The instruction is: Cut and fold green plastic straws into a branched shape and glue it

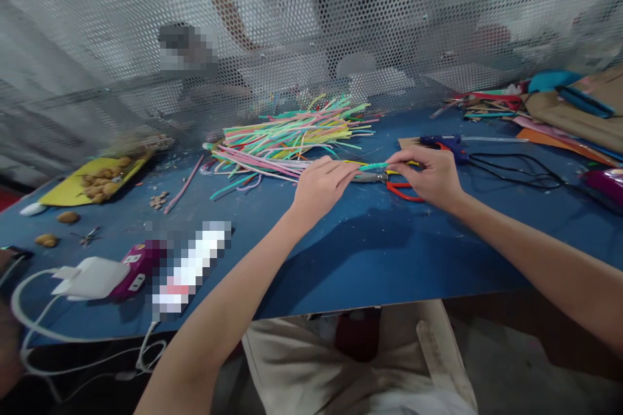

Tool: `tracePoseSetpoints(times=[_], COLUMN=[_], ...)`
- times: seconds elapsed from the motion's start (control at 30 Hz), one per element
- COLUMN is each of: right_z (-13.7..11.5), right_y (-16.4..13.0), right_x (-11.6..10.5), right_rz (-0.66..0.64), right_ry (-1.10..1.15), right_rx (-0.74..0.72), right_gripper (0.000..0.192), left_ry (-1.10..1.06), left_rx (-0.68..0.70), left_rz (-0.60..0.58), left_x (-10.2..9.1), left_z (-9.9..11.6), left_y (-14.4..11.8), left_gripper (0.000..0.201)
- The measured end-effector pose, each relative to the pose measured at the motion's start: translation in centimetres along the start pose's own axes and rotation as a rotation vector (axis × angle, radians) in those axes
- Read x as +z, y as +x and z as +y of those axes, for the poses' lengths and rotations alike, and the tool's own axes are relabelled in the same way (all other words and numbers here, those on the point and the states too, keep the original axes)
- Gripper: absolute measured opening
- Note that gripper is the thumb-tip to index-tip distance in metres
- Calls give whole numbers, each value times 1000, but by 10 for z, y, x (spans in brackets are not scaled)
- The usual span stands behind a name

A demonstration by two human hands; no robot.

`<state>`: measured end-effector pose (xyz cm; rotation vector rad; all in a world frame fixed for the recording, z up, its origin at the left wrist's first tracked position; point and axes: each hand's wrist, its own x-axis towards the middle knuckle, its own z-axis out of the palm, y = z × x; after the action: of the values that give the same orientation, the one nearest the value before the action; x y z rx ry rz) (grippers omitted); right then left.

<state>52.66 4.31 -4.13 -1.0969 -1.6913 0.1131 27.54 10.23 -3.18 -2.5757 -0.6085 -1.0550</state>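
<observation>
A teal pipe cleaner (374,167) stretches between my two hands, just above the blue table. My left hand (323,185) pinches its left end, fingers closed. At the other end, my right hand (428,174) grips it between thumb and fingertips. Scissors with orange-red handles (403,192) lie beneath the hands, partly covered by the right one; their grey blades point left. Behind my left hand spreads a big pile of pastel pipe cleaners (292,133) in pink, green, yellow and white.
A blue glue gun (450,144) with a black cord lies right. On the left are a yellow tray (63,188) of brown lumps, a purple power strip (139,269) with a white charger (92,277), and a blurred-out phone-like slab (192,269). A perforated metal screen (292,19) stands behind.
</observation>
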Motion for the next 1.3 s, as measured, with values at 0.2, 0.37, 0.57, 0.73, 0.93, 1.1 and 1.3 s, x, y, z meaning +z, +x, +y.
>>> tracePoseSetpoints(times=[0.2, 0.37, 0.57, 0.73, 0.93, 1.1, 1.3], right_z=[0, 0, 4, 3, 5, 6, 17], right_y=[-3, -5, -1, 1, 4, 3, -1], right_x=[2, 4, 3, 5, 9, 14, 23], right_rz=[-44, -109, -174, -142, -119, -244, -477], right_ry=[-43, -27, -19, -112, -120, -48, 196], right_rx=[-28, -50, -90, -151, -173, -122, 48], right_gripper=[15, 15, 13, 14, 16, 25, 62], left_ry=[87, 67, -106, -285, -535, -893, -1275], left_rx=[-23, -2, -27, -178, -365, -617, -902], left_rz=[-107, -96, -185, -277, -404, -630, -581], left_x=[-2, -1, -3, -5, -14, -26, -17], left_z=[9, 10, -1, -1, 9, 17, 16], left_y=[0, -1, 2, 6, 12, 18, 17], left_gripper=[31, 28, 28, 28, 23, 24, 33])
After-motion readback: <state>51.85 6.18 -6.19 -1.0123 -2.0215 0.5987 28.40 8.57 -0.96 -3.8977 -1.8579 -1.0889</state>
